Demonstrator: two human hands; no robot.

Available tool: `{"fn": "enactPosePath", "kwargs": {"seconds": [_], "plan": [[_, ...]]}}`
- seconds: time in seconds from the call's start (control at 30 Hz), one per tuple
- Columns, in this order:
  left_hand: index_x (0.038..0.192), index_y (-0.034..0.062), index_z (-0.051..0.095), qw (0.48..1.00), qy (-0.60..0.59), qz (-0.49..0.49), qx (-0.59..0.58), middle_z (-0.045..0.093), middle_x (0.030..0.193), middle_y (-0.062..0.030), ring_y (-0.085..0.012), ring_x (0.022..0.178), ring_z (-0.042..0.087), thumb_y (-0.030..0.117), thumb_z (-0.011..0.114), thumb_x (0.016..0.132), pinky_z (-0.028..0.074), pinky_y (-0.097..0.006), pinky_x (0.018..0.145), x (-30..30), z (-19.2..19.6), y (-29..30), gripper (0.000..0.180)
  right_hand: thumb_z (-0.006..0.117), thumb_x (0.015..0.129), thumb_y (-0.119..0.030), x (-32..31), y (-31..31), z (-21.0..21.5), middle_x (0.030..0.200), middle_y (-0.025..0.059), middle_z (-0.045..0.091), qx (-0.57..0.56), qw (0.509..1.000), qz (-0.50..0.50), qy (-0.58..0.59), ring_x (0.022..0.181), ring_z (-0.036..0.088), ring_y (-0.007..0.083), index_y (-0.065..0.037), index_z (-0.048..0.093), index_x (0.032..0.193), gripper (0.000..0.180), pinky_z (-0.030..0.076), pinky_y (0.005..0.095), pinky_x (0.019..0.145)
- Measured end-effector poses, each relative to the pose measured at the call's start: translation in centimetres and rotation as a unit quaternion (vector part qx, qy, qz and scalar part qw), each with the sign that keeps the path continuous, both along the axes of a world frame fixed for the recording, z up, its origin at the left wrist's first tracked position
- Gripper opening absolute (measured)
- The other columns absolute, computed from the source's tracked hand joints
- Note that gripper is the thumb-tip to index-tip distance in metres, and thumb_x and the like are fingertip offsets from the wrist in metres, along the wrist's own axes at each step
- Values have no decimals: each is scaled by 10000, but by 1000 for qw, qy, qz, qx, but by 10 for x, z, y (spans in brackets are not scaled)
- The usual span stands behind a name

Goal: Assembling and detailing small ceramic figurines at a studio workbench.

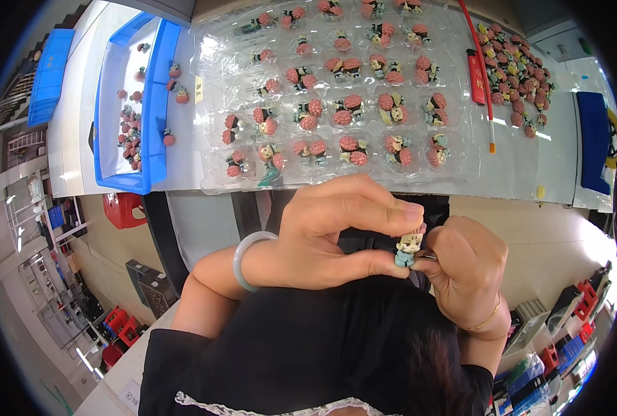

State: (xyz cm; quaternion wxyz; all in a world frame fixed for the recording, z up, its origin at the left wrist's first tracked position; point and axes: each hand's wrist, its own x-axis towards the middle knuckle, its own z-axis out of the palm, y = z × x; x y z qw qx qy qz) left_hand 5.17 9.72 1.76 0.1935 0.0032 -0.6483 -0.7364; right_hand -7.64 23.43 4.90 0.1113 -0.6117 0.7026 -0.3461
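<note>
My left hand (pixel 336 232) pinches a small figurine (pixel 408 248) with a pale face and a blue-grey base between thumb and forefinger. A pale green bangle (pixel 245 258) sits on that wrist. My right hand (pixel 464 263) is closed right beside the figurine and touches it, with what looks like a thin tool tip just showing at its fingers. Both hands are held above my lap, just in front of the table edge. A clear plastic blister tray (pixel 461 170) on the white table holds rows of similar figurines with pink hair (pixel 353 149).
A blue bin (pixel 154 97) at the left holds several loose figurines. More figurines lie in a heap (pixel 520 76) at the right, beside a red lighter-like object (pixel 476 78) and a thin red stick (pixel 485 90). A blue pad (pixel 591 139) lies at the far right.
</note>
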Motion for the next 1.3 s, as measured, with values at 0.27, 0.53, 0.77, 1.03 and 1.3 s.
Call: {"fn": "enactPosePath", "kwargs": {"seconds": [0.27, 0.53, 0.77, 1.03, 1.3], "plan": [[1014, -13, 531, 1000, 12, -3, -7, 509, 968, -162, -248, 863, 585, 35, 700, 645, 505, -334, 772, 0, 0, 1, 409, 679, 570, -212, -1, -1, 3, 513, 38, 331, -9, 1000, 2, 24, 408, 367, 180, -70, 424, 595, 293, 280, 288, 360], [1009, -16, 534, 999, -3, -7, -37, 506, 958, -158, -247, 863, 585, 28, 704, 636, 508, -344, 772, 0, 5, -2, 413, 677, 579, -218, 2, 0, -1, 511, 41, 331, -5, 1000, -11, -19, 402, 364, 184, -66, 429, 596, 292, 279, 290, 355], [1009, -16, 532, 1000, 6, 0, -10, 503, 959, -158, -248, 857, 585, 27, 705, 634, 509, -350, 771, 0, 2, 0, 415, 673, 587, -221, 3, 1, -1, 510, 38, 331, -14, 1000, -19, -12, 401, 362, 180, -64, 437, 603, 284, 273, 288, 351], [1021, -30, 529, 998, -27, -13, 54, 492, 950, -152, -253, 880, 574, -15, 701, 623, 491, -383, 808, 2, 2, 2, 433, 653, 603, -256, 0, 1, 0, 509, 30, 318, -20, 998, -5, 52, 398, 346, 171, -62, 446, 617, 284, 256, 278, 348], [1030, -22, 523, 999, -9, -17, 49, 491, 953, -152, -257, 881, 574, -14, 704, 619, 493, -381, 803, -2, -1, 1, 449, 644, 610, -259, 1, 2, 0, 508, 29, 313, -9, 999, -25, 43, 395, 344, 173, -64, 444, 615, 279, 259, 283, 349]]}}
